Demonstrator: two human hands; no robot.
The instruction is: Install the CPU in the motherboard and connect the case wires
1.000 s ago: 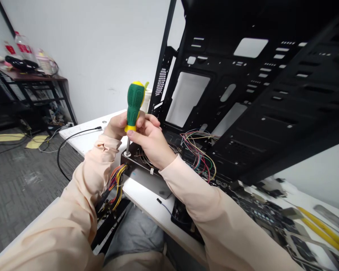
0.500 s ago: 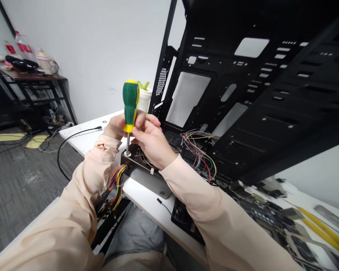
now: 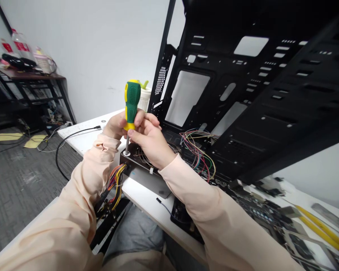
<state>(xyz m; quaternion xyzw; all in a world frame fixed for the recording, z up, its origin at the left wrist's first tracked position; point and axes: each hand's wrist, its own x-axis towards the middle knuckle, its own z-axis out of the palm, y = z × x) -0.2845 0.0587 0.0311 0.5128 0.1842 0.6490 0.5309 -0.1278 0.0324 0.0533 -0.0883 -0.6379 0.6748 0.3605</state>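
A screwdriver (image 3: 132, 99) with a green and yellow handle stands nearly upright, its steel shaft going down into a screw or hole at the corner of a black computer power supply (image 3: 138, 160). My right hand (image 3: 148, 141) grips the handle's lower end between thumb and fingers. My left hand (image 3: 116, 126) closes on the handle from behind. A bundle of orange, yellow and black cables (image 3: 116, 180) leaves the power supply below my left wrist. The shaft tip is partly hidden by the screw head.
A black PC case (image 3: 243, 94) with cut-outs looms to the right above thin coloured wires (image 3: 197, 150). The white desk (image 3: 81, 142) carries a circuit board (image 3: 260, 214) and yellow-handled tools (image 3: 322, 229). A white cup (image 3: 144, 98) stands behind the handle.
The screwdriver handle has gone from tilted right to nearly upright and has turned about its shaft. My fingers have shifted around it.
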